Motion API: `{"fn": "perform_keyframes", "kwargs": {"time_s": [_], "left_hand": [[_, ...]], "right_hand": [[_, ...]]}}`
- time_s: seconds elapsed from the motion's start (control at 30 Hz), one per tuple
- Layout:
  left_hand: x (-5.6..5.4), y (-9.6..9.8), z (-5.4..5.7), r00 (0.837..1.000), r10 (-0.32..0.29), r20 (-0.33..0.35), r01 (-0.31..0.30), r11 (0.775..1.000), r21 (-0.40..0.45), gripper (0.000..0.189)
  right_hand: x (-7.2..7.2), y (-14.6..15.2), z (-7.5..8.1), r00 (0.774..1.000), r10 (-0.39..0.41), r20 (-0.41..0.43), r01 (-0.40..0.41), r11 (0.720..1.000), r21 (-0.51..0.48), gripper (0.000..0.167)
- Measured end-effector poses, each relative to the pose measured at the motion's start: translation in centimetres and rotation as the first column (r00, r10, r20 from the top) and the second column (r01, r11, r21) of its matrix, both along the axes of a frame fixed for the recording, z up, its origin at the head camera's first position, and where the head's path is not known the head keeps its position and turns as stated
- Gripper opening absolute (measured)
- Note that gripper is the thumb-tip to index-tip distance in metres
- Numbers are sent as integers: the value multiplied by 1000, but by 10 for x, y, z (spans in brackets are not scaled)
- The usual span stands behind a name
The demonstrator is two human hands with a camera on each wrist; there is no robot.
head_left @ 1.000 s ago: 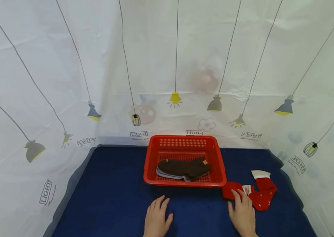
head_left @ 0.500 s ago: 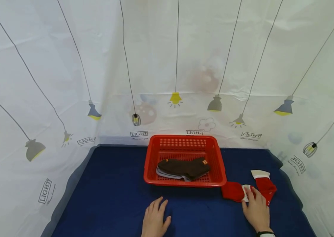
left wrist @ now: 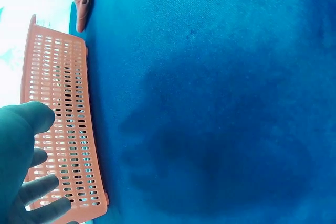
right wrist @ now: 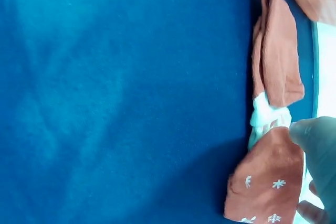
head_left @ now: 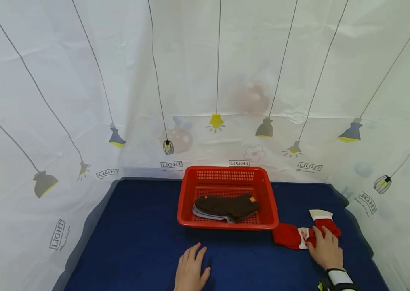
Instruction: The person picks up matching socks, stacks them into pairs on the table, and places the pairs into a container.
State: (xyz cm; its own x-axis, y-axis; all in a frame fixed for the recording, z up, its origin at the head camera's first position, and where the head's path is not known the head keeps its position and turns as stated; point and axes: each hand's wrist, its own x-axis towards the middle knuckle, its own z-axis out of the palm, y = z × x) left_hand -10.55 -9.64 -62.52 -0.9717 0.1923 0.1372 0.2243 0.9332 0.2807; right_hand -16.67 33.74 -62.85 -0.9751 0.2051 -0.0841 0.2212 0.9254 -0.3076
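Note:
A red sock with a white cuff and small white snowflake marks (head_left: 323, 221) lies bent on the dark blue cloth, right of the red basket (head_left: 227, 225). My right hand (head_left: 326, 250) rests over its bend, with the thumb (right wrist: 307, 128) along one edge in the right wrist view; part of the sock is hidden beneath the fingers. Adjoining it on the left is another red piece of sock (head_left: 286, 236) with a white patterned band. My left hand (head_left: 190, 270) hovers or lies over the cloth before the basket, fingers spread, holding nothing.
Inside the basket, dark brown socks (head_left: 226, 205) lie on top of grey ones (head_left: 212, 217). The blue cloth (head_left: 135, 242) covers the work surface. A white wall sheet (head_left: 190, 81) printed with hanging lamps encloses the back and sides.
My right hand has moved to the right, from the left red piece and white band over to the snowflake sock. My left hand has hardly moved. The basket and its socks stay put.

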Motion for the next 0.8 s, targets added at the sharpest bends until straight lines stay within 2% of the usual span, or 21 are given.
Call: {"fn": "perform_keyframes", "kwargs": {"time_s": [0.2, 0.4, 0.57, 0.8], "left_hand": [[-1, -1, -1, 1000, -6, -1, 6, 1000, -8, 55], [-3, -3, 1, 999, -10, 45, 11, 1000, -6, 54], [-3, -3, 3, 998, -17, 54, 17, 1000, -3, 54], [-3, -2, 4, 997, -19, 78, 18, 1000, 5, 54]], "right_hand": [[-5, 10, -6, 997, -35, 70, 37, 999, -18, 67], [-6, 19, -11, 988, -82, 128, 87, 996, -37, 67], [-4, 25, -20, 977, -102, 185, 113, 992, -50, 68], [0, 26, -27, 975, -89, 204, 102, 994, -50, 67]]}}
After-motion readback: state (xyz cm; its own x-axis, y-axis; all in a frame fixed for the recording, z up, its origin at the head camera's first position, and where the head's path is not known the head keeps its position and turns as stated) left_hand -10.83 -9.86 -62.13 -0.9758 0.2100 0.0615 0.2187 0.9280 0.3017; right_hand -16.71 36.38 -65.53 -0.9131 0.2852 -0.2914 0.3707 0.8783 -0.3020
